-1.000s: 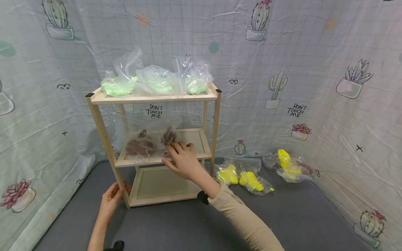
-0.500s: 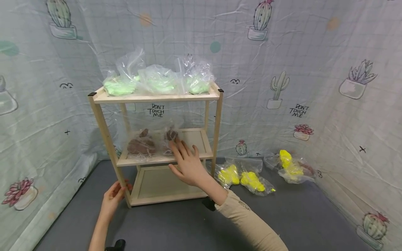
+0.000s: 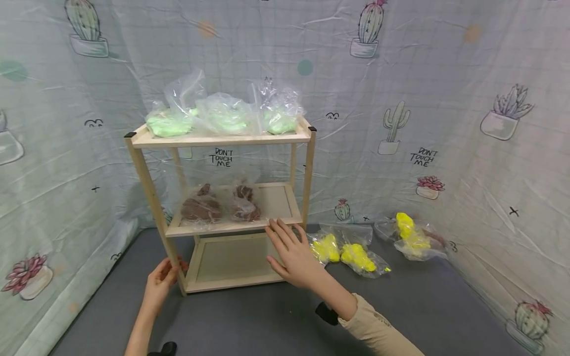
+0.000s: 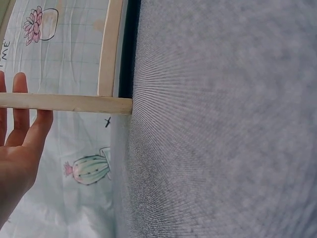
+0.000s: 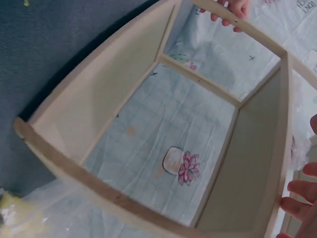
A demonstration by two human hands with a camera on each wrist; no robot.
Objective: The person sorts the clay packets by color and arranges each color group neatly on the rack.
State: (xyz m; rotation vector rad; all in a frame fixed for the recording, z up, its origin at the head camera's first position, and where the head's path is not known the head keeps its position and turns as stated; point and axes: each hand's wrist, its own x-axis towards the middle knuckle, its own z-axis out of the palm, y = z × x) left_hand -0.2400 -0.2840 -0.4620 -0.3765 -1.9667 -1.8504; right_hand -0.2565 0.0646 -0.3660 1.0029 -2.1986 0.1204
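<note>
Brown bags [image 3: 201, 207]: two, on middle shelf [image 3: 276, 203] of rack [image 3: 308, 173]. Green bags [image 3: 227, 116]: three, on top shelf [image 3: 222, 140]. Yellow bags [image 3: 357, 257]: two near rack. Left hand [image 3: 162, 277] grips front-left post [image 3: 150, 193]; right hand [image 3: 296, 259] outstretched, holding nothing.

The left hand [image 3: 159, 277] grips the front left post [image 3: 148, 187] of the shelf [image 3: 222, 142] near its foot, its bare forearm [image 3: 142, 321] below. The right hand [image 3: 294, 257], back upward, hovers before the shelf's right half, fingers spread and fairly straight, the sleeved arm [image 3: 378, 326] angled in from front right.
</note>
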